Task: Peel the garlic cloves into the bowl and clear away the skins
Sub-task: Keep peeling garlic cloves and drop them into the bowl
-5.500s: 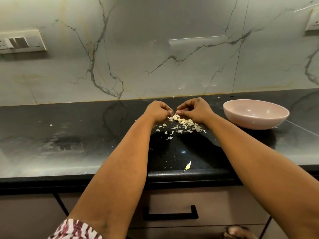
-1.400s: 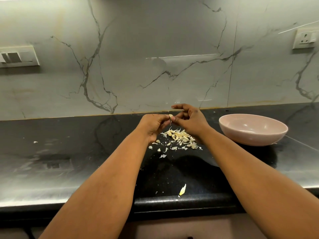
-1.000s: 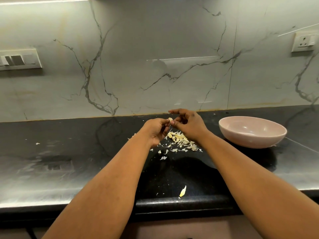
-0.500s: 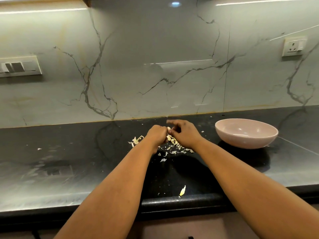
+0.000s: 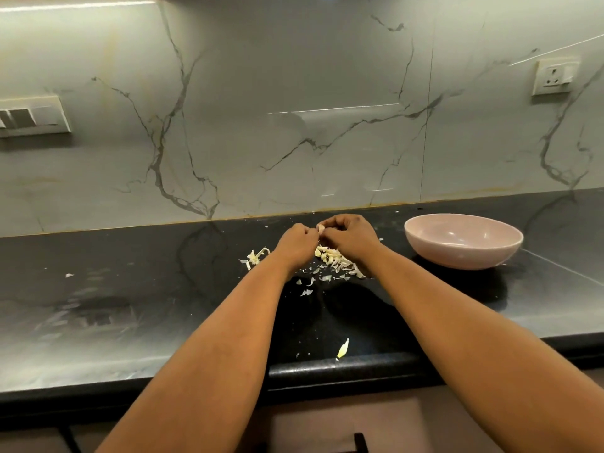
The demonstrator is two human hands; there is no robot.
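My left hand [image 5: 295,245] and my right hand [image 5: 351,237] meet over a pile of garlic cloves and skins [image 5: 333,258] on the black counter. Between their fingertips both hands pinch one pale garlic clove [image 5: 321,228]. A small heap of skins [image 5: 256,256] lies left of my left hand, and loose flakes [image 5: 307,291] are scattered in front of the pile. A pink bowl [image 5: 457,253] stands to the right of my right hand; its visible inside shows nothing in it. A single yellowish piece [image 5: 342,349] lies near the counter's front edge.
The black counter [image 5: 130,289] runs left to right against a marble wall. A switch panel [image 5: 32,117] sits on the wall at left and a socket [image 5: 554,76] at right. A drawer front [image 5: 343,426] is below the counter edge.
My hands have dropped closer to the pile and still work the clove. A small heap of skins now shows left of my left hand. The view has tilted up slightly.
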